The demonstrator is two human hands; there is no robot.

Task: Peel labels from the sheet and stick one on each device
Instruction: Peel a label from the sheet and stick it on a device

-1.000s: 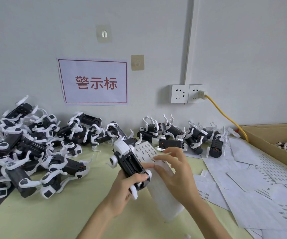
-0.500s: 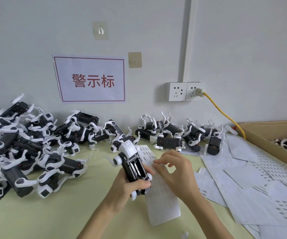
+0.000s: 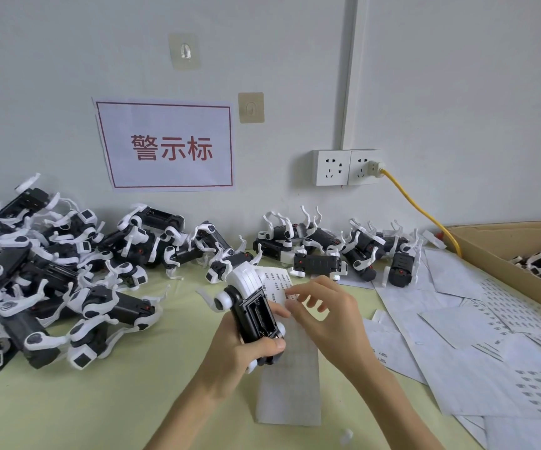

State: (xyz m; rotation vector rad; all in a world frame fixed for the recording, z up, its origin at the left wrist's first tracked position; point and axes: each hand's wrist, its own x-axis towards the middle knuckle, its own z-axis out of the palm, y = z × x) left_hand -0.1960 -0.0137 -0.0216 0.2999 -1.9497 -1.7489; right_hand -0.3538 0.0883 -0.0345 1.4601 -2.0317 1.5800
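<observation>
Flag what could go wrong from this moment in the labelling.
The left hand grips one device over the label sheet while the right hand picks at the sheet's top. The sheet looks pinned only by these hands, so it may slide or crease. Labelled and unlabelled devices could mix, since the pile lies close by.

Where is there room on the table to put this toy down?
Bare table lies near the front, between the left toy pile and the label strip. The right side is covered with loose sheets, and more toys crowd the wall.
</observation>
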